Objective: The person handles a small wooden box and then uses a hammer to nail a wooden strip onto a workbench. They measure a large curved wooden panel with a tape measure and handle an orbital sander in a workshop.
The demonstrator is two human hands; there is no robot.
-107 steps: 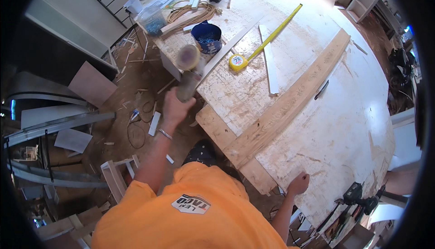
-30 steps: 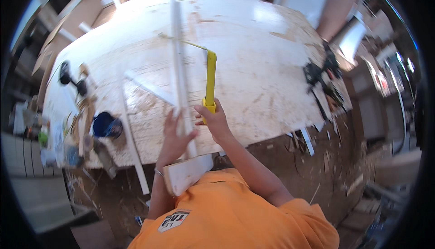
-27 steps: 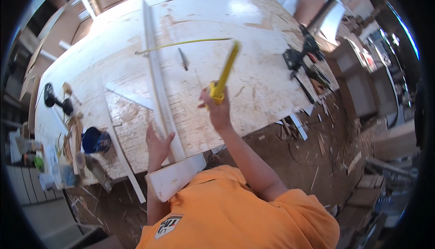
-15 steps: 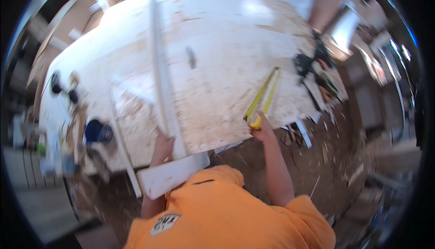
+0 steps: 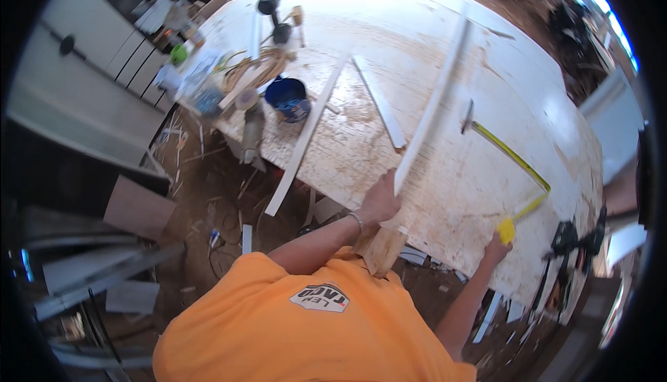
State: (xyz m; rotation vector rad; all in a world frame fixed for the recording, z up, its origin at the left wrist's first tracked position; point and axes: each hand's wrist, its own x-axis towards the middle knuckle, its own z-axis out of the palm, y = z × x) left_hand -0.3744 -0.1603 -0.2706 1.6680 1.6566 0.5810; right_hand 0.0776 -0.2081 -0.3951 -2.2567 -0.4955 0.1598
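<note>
My left hand [image 5: 381, 198] is closed around the near end of a long white strip [image 5: 436, 104] that runs away across the worktable. Below that hand, a bare wooden piece [image 5: 382, 250] juts over the table's near edge against my shirt. Over on the right, my right hand [image 5: 496, 251] grips a yellow tape measure [image 5: 506, 230] near the edge. Its blade [image 5: 513, 155] is pulled out and sharply bent, lying on the tabletop. Close to the blade's far end rests a small slim dark tool [image 5: 467, 117], its kind unclear.
Left of the strip lie two narrow white strips [image 5: 310, 132] [image 5: 379, 101] and a blue bucket [image 5: 295, 110]. A black cordless drill [image 5: 275, 17] stands farther back, beside coiled cord [image 5: 253, 69]. More black power tools [image 5: 573, 239] sit at the right edge. Offcuts litter the floor [image 5: 201, 201].
The view has swung left, so the table appears turned. The near end of the strip shows bare wood instead of a white face. The tape's blade has opened from a narrow fold into a wide bend.
</note>
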